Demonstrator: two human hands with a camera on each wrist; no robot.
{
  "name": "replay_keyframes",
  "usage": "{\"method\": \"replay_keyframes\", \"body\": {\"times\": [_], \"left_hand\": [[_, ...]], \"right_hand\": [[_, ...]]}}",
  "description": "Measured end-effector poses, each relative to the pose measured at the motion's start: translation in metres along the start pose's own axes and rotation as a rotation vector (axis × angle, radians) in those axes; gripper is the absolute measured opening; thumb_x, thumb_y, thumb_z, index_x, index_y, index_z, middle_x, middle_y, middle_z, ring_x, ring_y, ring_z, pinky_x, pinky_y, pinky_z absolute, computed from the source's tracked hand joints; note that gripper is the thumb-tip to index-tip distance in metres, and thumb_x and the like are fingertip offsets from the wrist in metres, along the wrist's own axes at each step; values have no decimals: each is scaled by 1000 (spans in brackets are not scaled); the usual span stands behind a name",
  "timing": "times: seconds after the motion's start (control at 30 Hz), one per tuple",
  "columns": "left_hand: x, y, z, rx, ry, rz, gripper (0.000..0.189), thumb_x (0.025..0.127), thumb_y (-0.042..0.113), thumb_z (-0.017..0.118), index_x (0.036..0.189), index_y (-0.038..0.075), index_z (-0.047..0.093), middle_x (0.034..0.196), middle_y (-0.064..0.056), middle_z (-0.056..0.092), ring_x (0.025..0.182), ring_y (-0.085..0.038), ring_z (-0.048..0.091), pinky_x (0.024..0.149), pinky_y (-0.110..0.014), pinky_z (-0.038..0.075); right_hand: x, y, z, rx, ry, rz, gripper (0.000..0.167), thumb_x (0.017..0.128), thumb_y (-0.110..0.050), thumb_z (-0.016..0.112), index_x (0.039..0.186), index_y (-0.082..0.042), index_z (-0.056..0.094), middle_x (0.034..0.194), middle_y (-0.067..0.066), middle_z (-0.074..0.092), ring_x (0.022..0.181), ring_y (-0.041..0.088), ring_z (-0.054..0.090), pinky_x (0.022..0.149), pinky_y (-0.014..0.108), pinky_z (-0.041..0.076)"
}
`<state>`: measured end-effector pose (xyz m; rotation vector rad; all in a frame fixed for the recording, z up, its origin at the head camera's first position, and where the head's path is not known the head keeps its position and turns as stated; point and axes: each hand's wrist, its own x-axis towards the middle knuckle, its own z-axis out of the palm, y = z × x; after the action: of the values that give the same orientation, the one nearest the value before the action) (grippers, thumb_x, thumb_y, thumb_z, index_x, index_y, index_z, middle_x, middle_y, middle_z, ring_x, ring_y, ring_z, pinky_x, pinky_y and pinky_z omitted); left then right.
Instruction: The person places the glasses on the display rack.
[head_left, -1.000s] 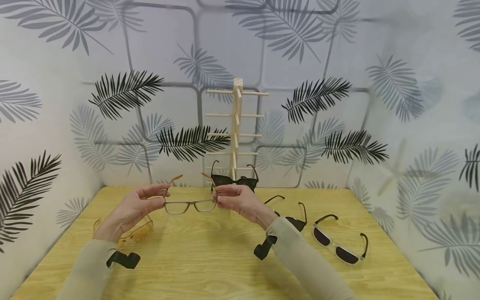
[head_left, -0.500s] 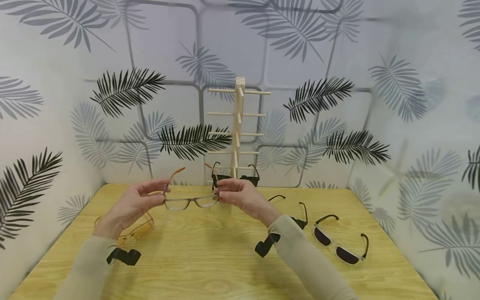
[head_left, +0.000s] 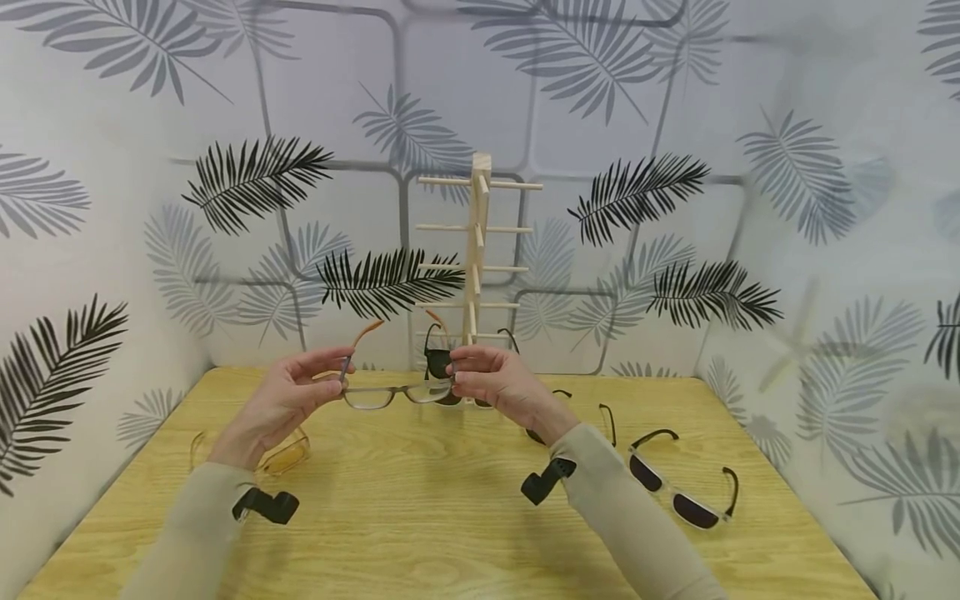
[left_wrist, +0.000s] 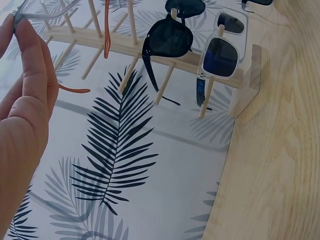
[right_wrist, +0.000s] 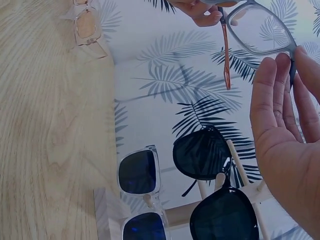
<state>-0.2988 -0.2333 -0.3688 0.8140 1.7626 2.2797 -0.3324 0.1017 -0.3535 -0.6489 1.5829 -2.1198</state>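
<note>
A pair of eyeglasses with a thin grey frame, clear lenses and orange temple tips hangs in the air, its temples unfolded and pointing away. My left hand pinches it near the left hinge, between thumb and fingers. At the other hinge my right hand grips it the same way. Just behind stands a wooden eyewear rack with several pegs on each side. Low on it sit black sunglasses and, beneath them, clear-framed sunglasses with dark lenses. The eyeglasses partly cover these in the head view.
Amber-lensed glasses lie on the wooden table behind my left wrist. Dark sunglasses are mostly hidden by my right hand. Farther right rest white-framed sunglasses with black temples. A leaf-patterned wall closes off the back.
Both hands have carried the eyeglasses a little to the right and up, closer to the rack. The temple tips now reach higher in the head view.
</note>
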Motion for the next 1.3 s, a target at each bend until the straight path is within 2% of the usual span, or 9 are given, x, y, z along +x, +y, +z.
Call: {"method": "replay_keyframes", "body": {"times": [0.07, 0.17, 0.3, 0.47, 0.7, 0.8, 0.93, 1.07, 1.3], "left_hand": [[2, 1, 1, -13, 3, -2, 44, 94, -10, 55, 134, 8, 59, 115, 1, 65, 98, -10, 64, 85, -23, 56], [6, 1, 3, -46, -3, 8, 43, 95, -11, 54, 133, 8, 60, 114, 0, 65, 95, -10, 64, 85, -23, 56], [9, -2, 6, -99, -42, 39, 43, 95, -12, 51, 134, 5, 58, 114, -1, 66, 95, -11, 65, 85, -23, 56], [14, -7, 14, -118, -53, 49, 42, 96, -11, 50, 134, 5, 58, 113, -2, 66, 97, -11, 65, 85, -23, 55], [22, -11, 23, -161, -36, 26, 35, 97, -9, 50, 124, 7, 65, 111, -4, 67, 96, -13, 65, 85, -24, 56], [26, -12, 27, -163, -41, 26, 35, 96, -9, 53, 123, 9, 66, 111, -3, 67, 95, -12, 65, 84, -24, 56], [30, -14, 33, -166, -34, 26, 35, 95, -7, 56, 123, 10, 66, 111, -2, 67, 95, -11, 64, 83, -23, 55], [34, -15, 39, -169, 7, 23, 33, 94, -5, 59, 123, 10, 66, 111, -2, 67, 94, -10, 64, 82, -23, 55], [40, -15, 46, -196, 33, 29, 30, 96, -3, 57, 121, 12, 67, 109, -1, 68, 91, -11, 66, 81, -23, 56]], "right_hand": [[-1, -2, -1, 8, -11, -2, 39, 91, 2, 65, 129, 1, 58, 103, 3, 71, 93, 17, 69, 87, 29, 57], [-2, -4, -2, 17, -23, -6, 30, 92, 2, 64, 120, -9, 67, 105, 3, 71, 94, 17, 69, 88, 29, 57], [-6, -5, -5, 13, -38, -6, 28, 93, 2, 63, 113, -16, 71, 107, 2, 71, 98, 16, 68, 90, 29, 56], [-10, -7, -12, 27, -48, -34, 28, 89, -4, 70, 115, -15, 71, 106, 2, 71, 99, 16, 67, 90, 30, 56], [-13, -11, -20, 53, -53, -83, 31, 93, 5, 61, 110, -17, 74, 104, 1, 72, 97, 14, 68, 86, 28, 57], [-15, -12, -23, 68, -53, -105, 28, 91, 2, 65, 111, -16, 74, 104, 2, 72, 95, 14, 69, 85, 27, 57], [-17, -13, -28, 103, -43, -112, 27, 90, 1, 67, 111, -16, 74, 104, 3, 72, 90, 14, 70, 84, 27, 58], [-20, -14, -32, 129, -28, -101, 28, 93, 3, 62, 111, -16, 74, 104, 4, 72, 88, 14, 70, 84, 27, 58], [-21, -17, -34, 133, 29, -95, 29, 94, 5, 59, 110, -15, 74, 102, 3, 72, 89, 14, 70, 84, 26, 58]]}}
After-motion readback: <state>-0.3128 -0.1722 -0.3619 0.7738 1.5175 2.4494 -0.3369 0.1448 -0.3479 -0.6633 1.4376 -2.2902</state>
